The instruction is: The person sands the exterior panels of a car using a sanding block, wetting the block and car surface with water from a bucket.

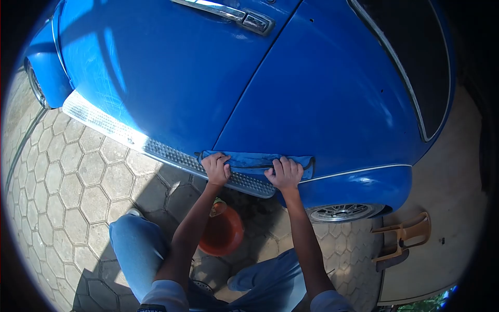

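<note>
1. Here we are, both hands at work on a blue cloth [252,157], stretched out lengthwise against the lower side of the blue car [208,78]. Clock directions run from that cloth, twelve being the top of the view.
2. Left hand [216,169] is over at nine o'clock, fingers curled in, gripping the cloth near its left end!
3. Right hand [285,174] is at the four o'clock side, fingers bent over the cloth, thumb toward the other hand; a stretch of cloth shows between the two, and its end spreads beyond this hand.
4. Look at the cloth itself: dark edging, creased and folded, lying by the foot of the door seam [244,96], right at the rear end of the ridged running board [174,153], which sweeps away toward ten o'clock.
5. Up at twelve, a chrome door handle [255,22] glints; at two, the dark side window [423,57].
6. Down at four, the rear wheel [345,212] sits under its fender [364,184], and farther out that way stands a brown chair [413,231].
7. At seven, an orange-red bucket [223,234] on the hexagonal paving [99,200], something yellow-green at its upper rim, too small to name.
</note>
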The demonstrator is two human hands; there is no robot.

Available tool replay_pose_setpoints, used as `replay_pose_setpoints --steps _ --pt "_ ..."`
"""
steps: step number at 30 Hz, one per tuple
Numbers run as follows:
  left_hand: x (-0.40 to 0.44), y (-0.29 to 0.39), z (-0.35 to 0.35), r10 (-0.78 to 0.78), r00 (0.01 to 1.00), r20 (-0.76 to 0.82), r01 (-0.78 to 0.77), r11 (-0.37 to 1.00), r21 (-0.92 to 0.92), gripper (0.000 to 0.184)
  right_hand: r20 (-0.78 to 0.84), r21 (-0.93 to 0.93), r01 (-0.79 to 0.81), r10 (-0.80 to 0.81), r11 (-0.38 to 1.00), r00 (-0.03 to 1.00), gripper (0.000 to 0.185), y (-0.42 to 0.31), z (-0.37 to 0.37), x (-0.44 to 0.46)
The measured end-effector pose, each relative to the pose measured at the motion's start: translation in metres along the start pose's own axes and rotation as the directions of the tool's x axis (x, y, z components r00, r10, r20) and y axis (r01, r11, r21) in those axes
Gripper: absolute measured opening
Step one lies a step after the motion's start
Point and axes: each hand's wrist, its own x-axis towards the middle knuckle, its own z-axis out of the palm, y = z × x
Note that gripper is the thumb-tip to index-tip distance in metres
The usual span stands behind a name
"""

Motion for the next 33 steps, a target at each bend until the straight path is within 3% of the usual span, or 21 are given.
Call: replay_pose_setpoints --steps 5,9,16,18,26,33 --pt "0.022 0.063 0.02 0.229 0.973 0.026 -0.229 0.973 0.0 0.017 0.032 -0.002 -0.178 0.178 0.984 0.983 0.023 0.057 -0.022 -0.06" --pt "0.066 0.145 0.032 0.26 0.966 0.02 -0.259 0.965 -0.031 0.011 -0.019 0.063 -0.26 0.261 0.964 0.965 0.026 0.129 -0.04 -0.075" --pt "0.219 0.272 0.053 0.447 0.87 -0.21 -0.477 0.87 -0.125 0.011 -0.235 0.0 -0.356 0.346 0.934 0.908 0.022 0.258 -0.082 0.002" --pt "0.269 0.294 0.053 0.524 0.839 -0.146 -0.541 0.831 -0.13 0.013 -0.261 -0.008 -0.387 0.372 0.922 0.891 0.02 0.278 -0.094 0.041" --pt "0.387 0.265 0.015 0.611 0.738 -0.287 -0.651 0.757 -0.064 0.02 -0.293 0.003 -0.456 0.437 0.89 0.85 0.015 0.257 -0.091 0.162" --pt "0.345 0.188 -0.018 0.516 0.79 -0.331 -0.525 0.848 0.069 0.028 -0.333 -0.013 -0.394 0.367 0.919 0.869 0.019 0.182 -0.068 0.172"
